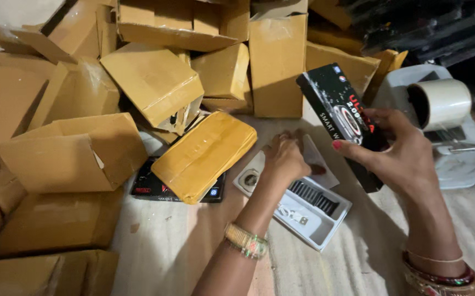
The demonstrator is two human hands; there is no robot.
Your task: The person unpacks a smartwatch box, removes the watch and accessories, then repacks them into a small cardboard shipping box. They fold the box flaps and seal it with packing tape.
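two hands [287, 159], black box [340, 109], tray [325, 219]

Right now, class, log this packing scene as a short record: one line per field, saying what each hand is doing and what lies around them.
Left hand: pressing down on the white tray, which holds a dark strap and a cable
Right hand: holding a black box lid, tilted
Beside the tray: tape-wrapped yellow parcel lying on a flat black box
Behind: heap of brown cardboard boxes
Right edge: tape roll on a white dispenser
Surface: pale cloth
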